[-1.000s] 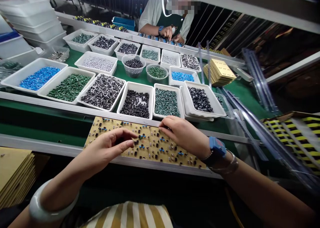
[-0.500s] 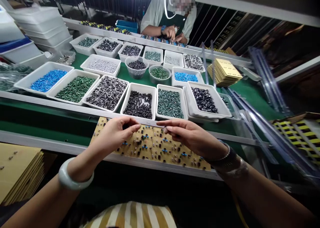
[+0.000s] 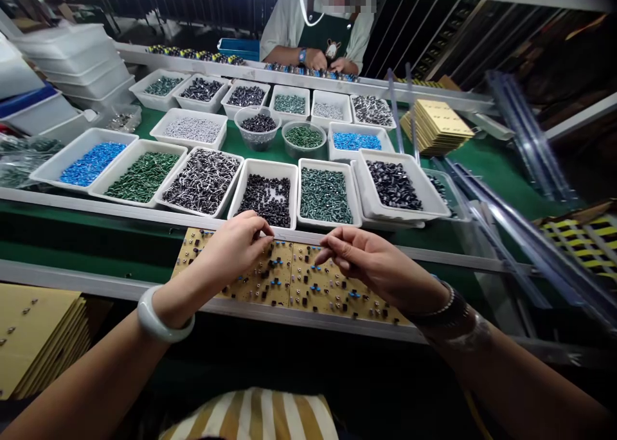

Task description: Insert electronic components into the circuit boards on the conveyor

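Note:
A tan circuit board (image 3: 299, 282) with small blue and black parts lies across two metal rails in front of me. My left hand (image 3: 234, 247) hovers over its left half, fingers curled and thumb pinched to fingertips near the board's far edge. My right hand (image 3: 366, 260) is over the right half, fingertips pinched together, pointing left; what they hold is too small to make out. A white bangle sits on my left wrist, bracelets on my right. Just beyond the hands stands a white tray of black components (image 3: 243, 193).
Many white trays of blue, green, black and grey components (image 3: 142, 176) fill the green bench. Stacked tan boards (image 3: 436, 125) lie at far right, another stack (image 3: 33, 334) at near left. Clear plastic tubes (image 3: 506, 221) slant on the right. Another person (image 3: 315, 35) works across the bench.
Both hands lifted off the board's surface and moved toward its far edge; the left hand curled into a pinch, the right turned and pinched its fingertips.

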The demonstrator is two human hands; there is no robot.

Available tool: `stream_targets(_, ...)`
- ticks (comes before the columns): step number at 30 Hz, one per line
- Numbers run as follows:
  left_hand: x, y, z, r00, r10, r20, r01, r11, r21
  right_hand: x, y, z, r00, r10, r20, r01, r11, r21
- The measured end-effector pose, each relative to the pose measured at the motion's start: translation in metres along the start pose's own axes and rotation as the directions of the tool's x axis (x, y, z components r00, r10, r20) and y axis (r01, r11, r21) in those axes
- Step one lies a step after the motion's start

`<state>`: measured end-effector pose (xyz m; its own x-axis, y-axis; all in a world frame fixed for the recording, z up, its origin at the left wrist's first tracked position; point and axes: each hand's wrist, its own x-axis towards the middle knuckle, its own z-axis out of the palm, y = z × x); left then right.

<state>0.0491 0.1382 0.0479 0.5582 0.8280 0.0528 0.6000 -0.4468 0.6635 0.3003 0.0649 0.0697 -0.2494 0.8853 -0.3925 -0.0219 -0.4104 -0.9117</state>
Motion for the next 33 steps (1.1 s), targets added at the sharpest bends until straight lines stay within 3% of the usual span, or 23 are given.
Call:
stream_targets(7, -0.001, -0.001, 0.001, 0.998, 0.052, 0.03, -0.053, 0.997, 0.062, 0.0, 0.005, -0.004, 0.999, -0.031, 0.011, 0.031, 0.998, -0.052)
stream_targets(17, 0.0, -0.004, -0.002, 0.973, 0.207, 0.104, -0.222, 0.963, 0.15, -0.003, 0.005, -0.007, 0.999, -0.037, 0.008, 0.037, 0.995, -0.088)
stream_targets(24, -0.002, -0.011, 0.001, 0.967, 0.242, 0.074, -0.25, 0.96, 0.127, -0.005, 0.0, -0.004, 0.995, -0.084, -0.054, 0.069, 0.968, -0.243)
stream_targets(30, -0.002, -0.009, 0.002, 0.948, 0.3, 0.109, -0.317, 0.928, 0.198, -0.006, 0.001, -0.003, 0.991, -0.131, -0.039, 0.118, 0.964, -0.238)
stream_targets(33, -0.003, -0.01, 0.002, 0.957, 0.277, 0.085, -0.288, 0.944, 0.159, -0.007, 0.001, -0.003, 0.99, -0.135, -0.046, 0.119, 0.959, -0.256)
